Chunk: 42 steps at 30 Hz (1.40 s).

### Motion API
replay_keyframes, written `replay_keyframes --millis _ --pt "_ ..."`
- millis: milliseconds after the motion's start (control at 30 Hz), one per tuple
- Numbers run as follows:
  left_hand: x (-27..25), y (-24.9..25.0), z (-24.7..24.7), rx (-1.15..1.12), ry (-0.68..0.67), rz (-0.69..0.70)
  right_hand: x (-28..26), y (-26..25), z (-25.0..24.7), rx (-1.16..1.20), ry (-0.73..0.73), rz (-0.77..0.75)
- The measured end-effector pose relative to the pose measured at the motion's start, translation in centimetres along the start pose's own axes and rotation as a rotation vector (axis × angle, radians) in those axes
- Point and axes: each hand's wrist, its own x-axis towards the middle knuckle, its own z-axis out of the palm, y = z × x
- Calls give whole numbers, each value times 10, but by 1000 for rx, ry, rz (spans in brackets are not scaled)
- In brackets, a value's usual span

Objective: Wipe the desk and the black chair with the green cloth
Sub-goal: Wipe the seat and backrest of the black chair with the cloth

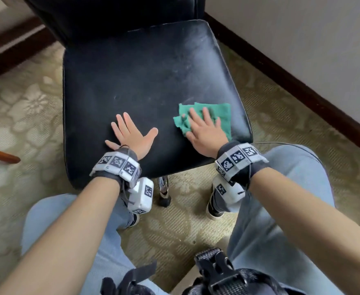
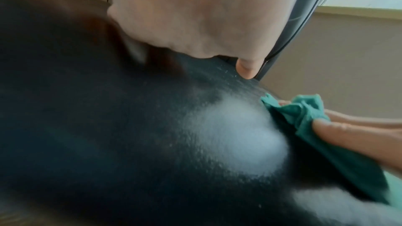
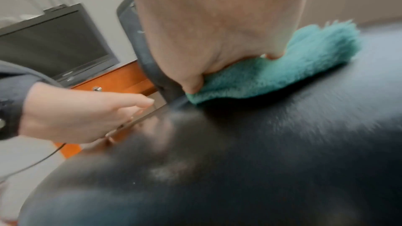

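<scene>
Flat right hand (image 1: 204, 133) presses green cloth (image 1: 221, 112) onto black chair (image 1: 145, 81); left hand (image 1: 132, 135) splayed beside.

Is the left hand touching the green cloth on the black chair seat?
Apart. The head view shows bare black seat between the left hand and the green cloth.

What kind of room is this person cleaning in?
Probably an office or study: a black padded chair on patterned carpet, and, in the right wrist view, a dark monitor on a wooden desk.
</scene>
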Motion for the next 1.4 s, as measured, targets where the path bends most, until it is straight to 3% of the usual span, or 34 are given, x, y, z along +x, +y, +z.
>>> replay_keyframes --millis 100,200,400,533,700,867,1167,1333,1400 --pt "0 -10 5 10 38 -21 14 -3 -7 -121 -95 -169" --pt "3 -19 7 37 51 2 37 6 -21 -179 -149 -201" --pt "4 -21 6 43 38 11 85 56 -63 -31 -43 235" --pt "3 -23 8 66 45 41 68 64 -51 69 7 334" --pt "7 -28 5 114 32 56 12 54 -32 -60 -210 195" --pt "11 -34 -1 150 12 58 -20 23 -20 -136 -270 47" --pt "18 -43 -5 123 38 67 32 3 -33 -170 -215 -17" --pt "20 -44 -3 130 43 71 60 -34 -38 -359 -354 -346" --pt "21 -44 -2 134 43 71 74 -46 -40 -403 -387 -393"
